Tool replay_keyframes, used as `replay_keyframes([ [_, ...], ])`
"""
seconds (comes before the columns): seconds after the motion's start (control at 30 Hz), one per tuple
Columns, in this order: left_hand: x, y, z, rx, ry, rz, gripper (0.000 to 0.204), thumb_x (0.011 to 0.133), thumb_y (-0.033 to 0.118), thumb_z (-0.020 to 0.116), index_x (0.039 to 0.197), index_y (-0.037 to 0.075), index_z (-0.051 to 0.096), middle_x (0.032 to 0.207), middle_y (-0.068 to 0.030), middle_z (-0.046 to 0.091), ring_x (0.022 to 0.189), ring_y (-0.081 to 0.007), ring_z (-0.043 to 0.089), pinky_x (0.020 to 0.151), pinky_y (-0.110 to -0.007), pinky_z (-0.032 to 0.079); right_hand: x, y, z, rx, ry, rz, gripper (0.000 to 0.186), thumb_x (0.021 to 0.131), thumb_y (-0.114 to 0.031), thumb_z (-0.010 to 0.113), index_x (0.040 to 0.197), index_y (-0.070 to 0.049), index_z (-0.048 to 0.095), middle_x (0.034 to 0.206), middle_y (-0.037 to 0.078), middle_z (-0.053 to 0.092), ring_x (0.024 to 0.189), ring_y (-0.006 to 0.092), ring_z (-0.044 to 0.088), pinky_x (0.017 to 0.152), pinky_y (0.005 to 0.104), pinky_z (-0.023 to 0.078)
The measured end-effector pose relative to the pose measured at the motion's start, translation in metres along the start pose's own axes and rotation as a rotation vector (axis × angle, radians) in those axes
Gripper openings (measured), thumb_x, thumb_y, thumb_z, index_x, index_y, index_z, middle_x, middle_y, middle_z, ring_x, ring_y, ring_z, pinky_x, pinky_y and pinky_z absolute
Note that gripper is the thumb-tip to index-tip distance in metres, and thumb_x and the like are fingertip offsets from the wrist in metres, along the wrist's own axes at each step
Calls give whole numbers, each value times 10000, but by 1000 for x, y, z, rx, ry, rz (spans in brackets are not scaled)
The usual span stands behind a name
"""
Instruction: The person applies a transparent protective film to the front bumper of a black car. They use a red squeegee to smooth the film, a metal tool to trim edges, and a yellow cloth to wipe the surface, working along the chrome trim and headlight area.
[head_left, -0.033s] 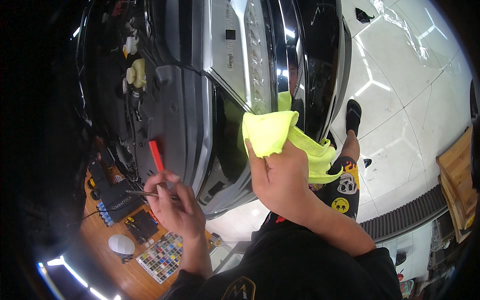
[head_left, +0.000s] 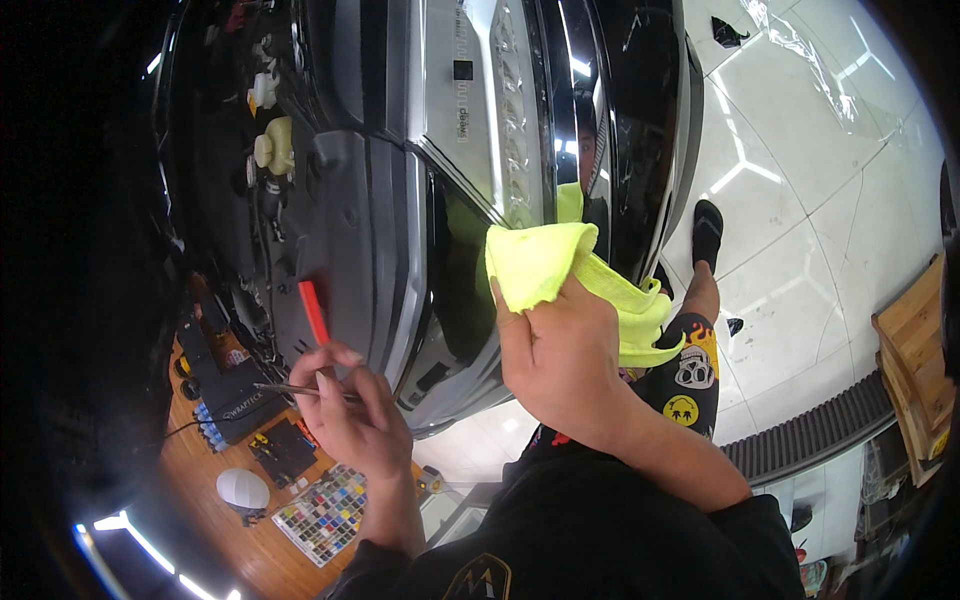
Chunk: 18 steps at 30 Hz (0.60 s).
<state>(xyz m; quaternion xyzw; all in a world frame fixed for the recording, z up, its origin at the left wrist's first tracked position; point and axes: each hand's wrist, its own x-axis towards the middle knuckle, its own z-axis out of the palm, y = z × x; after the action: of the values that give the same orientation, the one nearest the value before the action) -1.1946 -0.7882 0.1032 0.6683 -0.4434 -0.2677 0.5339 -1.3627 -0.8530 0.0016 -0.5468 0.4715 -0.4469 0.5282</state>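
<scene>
My right hand [head_left: 560, 345] is closed on a bright yellow-green cloth [head_left: 540, 265], with its folded top against the corner of the car's headlight [head_left: 480, 150]. The rest of the cloth hangs down to the right of my fist. Left of it, my left hand [head_left: 355, 410] has curled fingers with a slim, pointed metal tool [head_left: 290, 388] between them; its back end is hidden by the fingers. A flat red stick [head_left: 313, 310] reaches up from the tips of the same hand over the black plastic engine-bay cover [head_left: 345, 215]. I cannot tell whether the fingers grip that stick or only meet it.
The glossy black bumper [head_left: 640, 130] runs along the car's front. A person's leg in a black shoe [head_left: 707, 225] is on the white tiled floor [head_left: 790, 250]. At lower left, a wooden surface [head_left: 205, 450] bears a black box, a white dome and a colour-swatch sheet [head_left: 325, 510].
</scene>
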Motion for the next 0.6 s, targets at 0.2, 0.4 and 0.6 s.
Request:
replay_keyframes([
  [0.2, -12, 0, -10, 91, -42, 88, 230, 1080, 172, 496, 1222, -8, 515, 1093, -174, 581, 432, -33, 371, 398, -180, 290, 18, -11, -1, -166, 16, -71, 190, 846, -77, 670, 1004, 23, 633, 952, 173, 623, 750, 376, 669, 602, 450, 556],
  [0.4, -19, 7, -6, -38, -45, 47, 229, 1074, 149, 486, 1238, -9, 510, 1108, -184, 582, 449, -32, 369, 413, -178, 272, 27, -22, 2, -147, 6, -69, 208, 852, -48, 646, 1030, 51, 611, 949, 214, 615, 727, 408, 649, 605, 468, 549],
  [0.6, -23, 1, -12, -128, 0, -2, 235, 1083, 148, 484, 1261, -5, 499, 1117, -189, 582, 464, -30, 372, 430, -173, 272, 34, -24, 4, -148, 36, -94, 173, 871, -22, 630, 1026, 52, 618, 930, 225, 626, 727, 435, 643, 627, 499, 531],
])
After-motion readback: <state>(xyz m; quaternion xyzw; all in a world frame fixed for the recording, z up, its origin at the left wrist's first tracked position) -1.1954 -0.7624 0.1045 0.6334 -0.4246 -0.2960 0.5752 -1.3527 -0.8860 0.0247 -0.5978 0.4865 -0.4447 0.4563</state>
